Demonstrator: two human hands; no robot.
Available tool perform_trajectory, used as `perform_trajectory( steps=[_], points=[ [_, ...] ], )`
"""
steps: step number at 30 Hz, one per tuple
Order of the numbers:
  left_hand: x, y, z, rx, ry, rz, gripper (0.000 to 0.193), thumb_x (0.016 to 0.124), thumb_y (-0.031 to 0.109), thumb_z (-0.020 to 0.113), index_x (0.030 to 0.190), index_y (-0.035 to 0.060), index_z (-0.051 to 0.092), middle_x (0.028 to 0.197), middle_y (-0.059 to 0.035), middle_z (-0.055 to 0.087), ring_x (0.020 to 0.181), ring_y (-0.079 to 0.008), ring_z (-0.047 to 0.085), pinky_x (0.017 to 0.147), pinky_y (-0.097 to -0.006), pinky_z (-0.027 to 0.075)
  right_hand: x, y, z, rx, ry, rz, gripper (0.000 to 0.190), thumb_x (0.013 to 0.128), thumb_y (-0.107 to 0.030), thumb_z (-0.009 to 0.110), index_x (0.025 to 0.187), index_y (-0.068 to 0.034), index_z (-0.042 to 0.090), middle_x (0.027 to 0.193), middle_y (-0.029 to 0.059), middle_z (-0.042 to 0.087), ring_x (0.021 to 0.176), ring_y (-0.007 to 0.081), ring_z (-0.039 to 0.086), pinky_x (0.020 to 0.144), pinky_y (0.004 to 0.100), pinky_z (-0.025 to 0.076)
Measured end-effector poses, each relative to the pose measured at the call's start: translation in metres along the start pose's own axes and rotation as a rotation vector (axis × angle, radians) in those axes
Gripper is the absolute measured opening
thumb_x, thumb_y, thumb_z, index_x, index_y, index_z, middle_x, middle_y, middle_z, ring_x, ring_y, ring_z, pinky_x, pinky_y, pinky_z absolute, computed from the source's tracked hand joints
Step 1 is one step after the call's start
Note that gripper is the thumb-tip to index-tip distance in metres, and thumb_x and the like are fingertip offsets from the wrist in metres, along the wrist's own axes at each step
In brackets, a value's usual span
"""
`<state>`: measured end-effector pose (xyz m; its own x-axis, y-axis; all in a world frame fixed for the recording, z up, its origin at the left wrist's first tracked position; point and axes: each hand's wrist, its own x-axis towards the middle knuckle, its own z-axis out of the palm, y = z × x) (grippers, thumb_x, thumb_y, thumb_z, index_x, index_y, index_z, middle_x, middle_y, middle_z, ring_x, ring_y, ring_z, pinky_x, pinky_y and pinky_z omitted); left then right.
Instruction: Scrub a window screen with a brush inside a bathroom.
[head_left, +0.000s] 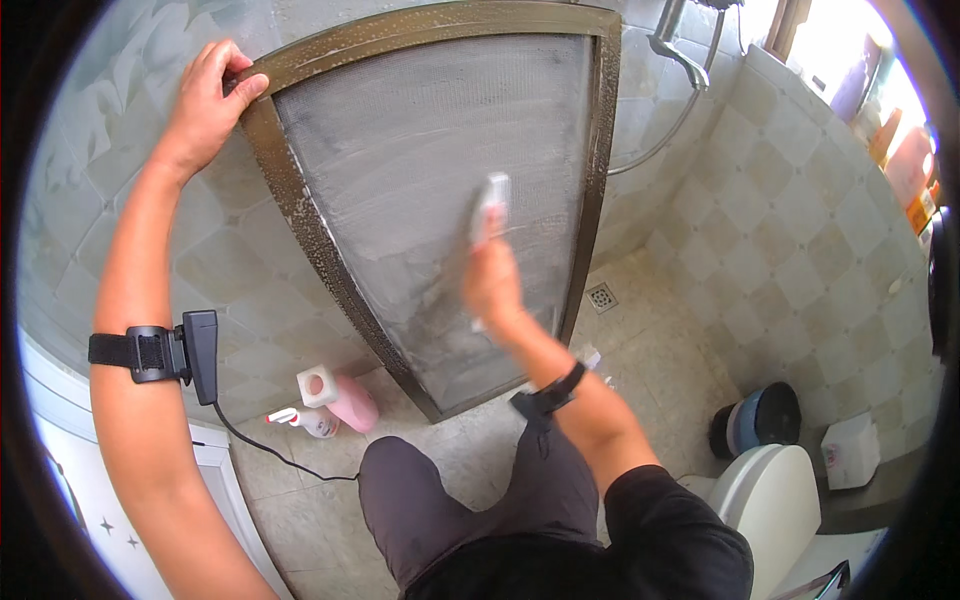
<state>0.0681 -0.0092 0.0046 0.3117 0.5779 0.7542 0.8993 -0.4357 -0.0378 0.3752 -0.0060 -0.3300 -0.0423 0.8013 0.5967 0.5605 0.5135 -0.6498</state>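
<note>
A tall window screen with a brown metal frame (604, 142) leans upright before me, its grey mesh (405, 142) streaked with whitish film. Droplets and foam cover parts of the frame. My left hand (204, 109) grips the upper left corner of this frame, thumb on the front. In front of the mesh, right of its middle, my right hand (493, 281) holds a white scrubbing tool (495, 193), probably a brush. Motion blurs the hand and tool; bristles cannot be made out, nor whether it touches the mesh.
On the tiled floor left of the screen stand a white spray bottle (319, 422) and a pink bottle (356, 405). A floor drain (601, 298) lies right. Nearby are a shower hose (679, 131), a dark bin (776, 414) and a toilet (776, 495).
</note>
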Motion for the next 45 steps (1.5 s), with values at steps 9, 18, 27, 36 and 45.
perform_trajectory(
  steps=[9,18,27,36,45],
  points=[
    [-0.007,-0.007,-0.003,-0.064,-0.070,-0.081,0.030,0.092,0.022,0.069,0.094,0.0005,0.049,0.093,-0.0059,0.049,0.086,-0.0171,0.049,0.082,-0.0311,0.044,-0.032,-0.042,0.017,-0.116,-0.437,-0.150,0.087,0.088,0.002,0.047,0.158,-0.037,0.013,0.101,0.0245,0.053,0.080,0.0417,0.065,0.069,0.0490,0.056],
    [-0.001,0.006,-0.006,-0.011,-0.080,-0.089,0.033,0.094,0.026,0.069,0.096,-0.0003,0.048,0.096,-0.0057,0.051,0.090,-0.0162,0.048,0.086,-0.0296,0.043,0.005,0.122,-0.105,-0.267,0.114,-0.021,0.071,0.099,-0.002,0.045,0.160,-0.016,0.011,0.099,0.0245,0.059,0.085,0.0426,0.061,0.074,0.0464,0.052],
    [-0.007,-0.033,-0.006,-0.047,-0.118,-0.148,0.029,0.098,0.028,0.065,0.104,0.0031,0.052,0.100,-0.0007,0.049,0.098,-0.0120,0.047,0.091,-0.0255,0.039,0.025,0.010,-0.027,0.391,0.368,0.203,0.070,0.102,-0.006,0.043,0.160,-0.015,0.006,0.140,0.0309,0.051,0.085,0.0268,0.064,0.079,0.0326,0.050],
    [0.001,-0.033,-0.009,-0.039,-0.150,-0.141,0.032,0.100,0.032,0.062,0.107,0.0030,0.050,0.102,-0.0013,0.048,0.101,-0.0121,0.045,0.096,-0.0250,0.036,-0.108,0.128,0.042,0.324,0.581,0.611,0.068,0.103,-0.008,0.041,0.160,-0.020,0.007,0.154,0.0232,0.038,0.068,0.0192,0.061,0.059,0.0313,0.055],
    [-0.012,-0.072,-0.014,-0.077,-0.166,-0.160,0.032,0.102,0.032,0.059,0.112,0.0028,0.053,0.105,-0.0018,0.051,0.103,-0.0125,0.046,0.099,-0.0245,0.034,0.017,0.003,-0.020,0.728,0.386,0.695,0.071,0.102,-0.007,0.041,0.160,-0.014,0.001,0.151,0.0254,0.040,0.121,0.0327,0.059,0.100,0.0359,0.047]
  ],
)
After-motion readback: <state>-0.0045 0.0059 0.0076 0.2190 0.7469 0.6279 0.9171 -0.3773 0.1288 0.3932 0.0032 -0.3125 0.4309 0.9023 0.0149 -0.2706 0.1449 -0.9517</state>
